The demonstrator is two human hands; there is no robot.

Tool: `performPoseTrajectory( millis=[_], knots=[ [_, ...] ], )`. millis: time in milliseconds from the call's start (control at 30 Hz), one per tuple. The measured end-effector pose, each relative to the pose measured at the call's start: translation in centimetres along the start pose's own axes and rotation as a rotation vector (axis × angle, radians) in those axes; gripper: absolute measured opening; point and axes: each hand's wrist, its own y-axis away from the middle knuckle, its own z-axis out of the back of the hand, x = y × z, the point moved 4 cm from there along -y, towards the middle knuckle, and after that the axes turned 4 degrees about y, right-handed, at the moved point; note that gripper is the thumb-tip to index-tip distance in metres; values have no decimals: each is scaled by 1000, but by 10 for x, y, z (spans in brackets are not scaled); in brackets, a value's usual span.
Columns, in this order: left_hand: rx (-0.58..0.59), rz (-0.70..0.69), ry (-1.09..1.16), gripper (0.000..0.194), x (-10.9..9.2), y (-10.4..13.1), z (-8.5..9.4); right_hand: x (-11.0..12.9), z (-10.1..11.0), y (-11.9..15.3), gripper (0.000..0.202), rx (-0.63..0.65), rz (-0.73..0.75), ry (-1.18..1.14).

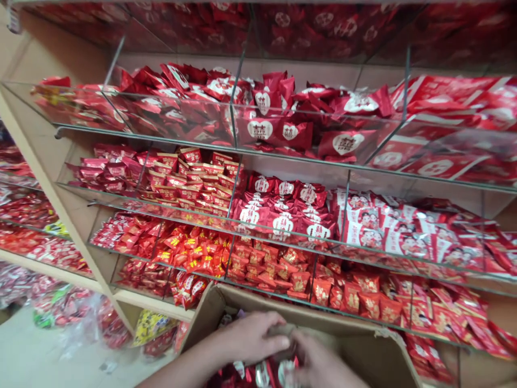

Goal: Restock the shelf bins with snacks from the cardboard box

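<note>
Both hands are inside an open cardboard box (363, 328) at the bottom centre. Red and white wrapped packets (262, 374) lie in the box under them. My left hand (254, 337) has its fingers curled over a brownish thing that I cannot make out, near the middle of the box. Just to its right, my right hand (315, 361) reaches down among the packets, its fingertips blurred and partly hidden. The two hands are close together.
Shelves with clear dividers (238, 229) rise beyond the box, holding red packets (283, 223), orange-red ones (197, 248) and white-red ones (375, 226). A wooden upright (60, 199) stands at the left. Bagged packets, one yellow (151, 326), lie on the floor (81, 361).
</note>
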Motion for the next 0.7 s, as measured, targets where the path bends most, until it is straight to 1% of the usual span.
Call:
performPoseTrajectory(
  millis=[67,100,133,167,233,333,433,533,600,700],
  knots=[
    [92,-60,287,42,-8,-5,-3,4,18,5,21,-36,40,-117],
    [113,-94,434,40,-11,-8,-4,7,25,7,20,-71,64,-179],
    [94,-111,563,41,-13,-12,-4,9,32,9,21,-111,80,-230],
    [50,-111,663,41,-13,-15,-4,11,37,11,22,-152,85,-281],
    [-57,-82,778,42,-12,-19,-2,13,40,13,25,-222,67,-386],
    [-177,-55,818,41,-15,-20,1,14,36,13,26,-280,25,-563],
    [-223,-66,849,42,-21,-19,3,13,32,13,26,-345,-1,-729],
    [-269,-84,868,44,-21,-20,5,10,30,11,24,-353,-8,-841],
    [-299,-110,858,44,-20,-20,5,7,29,11,23,-366,13,-816],
    [-314,-106,793,41,-18,-18,4,3,31,15,24,-441,55,-649]
  ],
)
